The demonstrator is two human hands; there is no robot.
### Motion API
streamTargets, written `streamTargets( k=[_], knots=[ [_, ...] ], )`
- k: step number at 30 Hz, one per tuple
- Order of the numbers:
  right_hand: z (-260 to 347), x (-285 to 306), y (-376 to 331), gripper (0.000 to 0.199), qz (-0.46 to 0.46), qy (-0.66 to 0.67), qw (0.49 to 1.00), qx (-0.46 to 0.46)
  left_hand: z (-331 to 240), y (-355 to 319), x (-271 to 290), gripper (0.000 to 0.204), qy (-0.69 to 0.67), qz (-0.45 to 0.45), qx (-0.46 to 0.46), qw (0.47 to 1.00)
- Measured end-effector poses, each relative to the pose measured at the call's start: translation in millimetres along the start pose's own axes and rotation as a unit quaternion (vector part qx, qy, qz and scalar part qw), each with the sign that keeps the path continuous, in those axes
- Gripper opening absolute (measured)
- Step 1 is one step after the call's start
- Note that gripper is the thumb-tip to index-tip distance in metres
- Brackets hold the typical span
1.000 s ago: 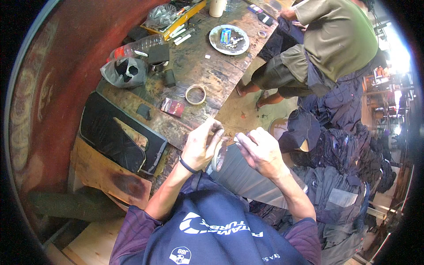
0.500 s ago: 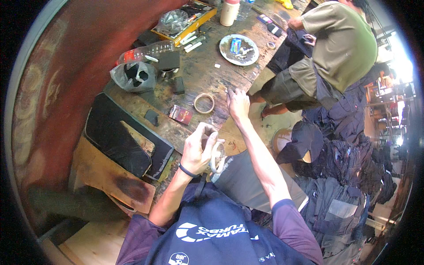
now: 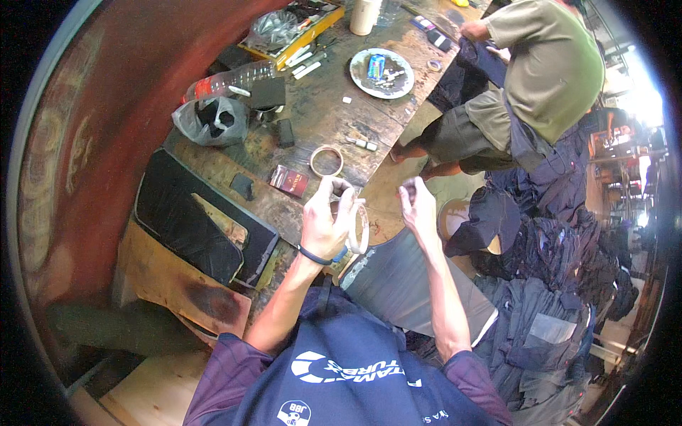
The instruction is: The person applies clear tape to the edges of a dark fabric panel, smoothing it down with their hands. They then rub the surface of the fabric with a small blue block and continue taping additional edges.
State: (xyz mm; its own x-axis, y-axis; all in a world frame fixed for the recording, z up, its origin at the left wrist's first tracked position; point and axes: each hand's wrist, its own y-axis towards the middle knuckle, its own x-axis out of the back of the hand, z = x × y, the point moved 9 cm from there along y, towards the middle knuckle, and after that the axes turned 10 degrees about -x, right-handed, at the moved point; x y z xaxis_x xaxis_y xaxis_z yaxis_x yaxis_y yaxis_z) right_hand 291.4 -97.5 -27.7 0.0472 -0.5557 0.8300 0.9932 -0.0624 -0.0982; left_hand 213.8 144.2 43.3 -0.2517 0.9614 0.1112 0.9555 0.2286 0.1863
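My left hand (image 3: 328, 221) is raised over the table's near edge, its fingers closed on a roll of pale tape (image 3: 360, 228) that hangs upright on its right side. To the right of it, my right hand (image 3: 419, 206) is in the air with thumb and fingers pinched together. Whatever they hold, if anything, is too small to make out. A second tape roll (image 3: 326, 162) lies flat on the table just beyond my left hand, beside a dark red small pack (image 3: 289, 180). A small whitish stick-like object (image 3: 361, 143) lies near the table edge.
A plate (image 3: 359, 90) with a blue packet sits farther off. Along the left are a plastic bottle (image 3: 231, 82), a grey plastic bag (image 3: 190, 128) and a yellow-edged tray (image 3: 312, 32). Another person (image 3: 543, 71) stands right, near piled dark garments (image 3: 540, 234). A dark panel (image 3: 398, 273) lies below my hands.
My right hand has drawn back from the table edge toward me, uncovering the small whitish object there. My left hand has shifted slightly right with the tape roll.
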Motion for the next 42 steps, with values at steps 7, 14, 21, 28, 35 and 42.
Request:
streamTargets(
  k=[7, 14, 21, 28, 35, 42],
  knots=[
    [81, 48, -91, 0.037, 0.109, 0.325, 0.936, -0.083, -19, 0, -32, 0.010, 0.032, -0.026, -0.089, 0.995],
    [79, 40, -99, 0.021, 0.064, 0.443, 0.882, -0.148, -38, -11, -47, 0.015, 0.071, -0.041, -0.198, 0.977],
    [81, 46, -102, 0.015, 0.028, 0.475, 0.873, -0.108, -45, -17, -48, 0.014, 0.049, -0.041, -0.217, 0.974],
    [87, 45, -105, 0.010, -0.015, 0.407, 0.911, -0.066, -42, -22, -50, 0.011, -0.017, -0.045, -0.146, 0.988],
    [62, 42, -98, 0.008, 0.003, 0.415, 0.902, -0.118, -3, -4, -29, 0.009, -0.130, -0.108, -0.003, 0.986],
    [30, 55, -99, 0.013, -0.007, 0.484, 0.864, -0.137, 46, 29, -1, 0.018, 0.102, 0.083, -0.088, 0.987]
  ],
)
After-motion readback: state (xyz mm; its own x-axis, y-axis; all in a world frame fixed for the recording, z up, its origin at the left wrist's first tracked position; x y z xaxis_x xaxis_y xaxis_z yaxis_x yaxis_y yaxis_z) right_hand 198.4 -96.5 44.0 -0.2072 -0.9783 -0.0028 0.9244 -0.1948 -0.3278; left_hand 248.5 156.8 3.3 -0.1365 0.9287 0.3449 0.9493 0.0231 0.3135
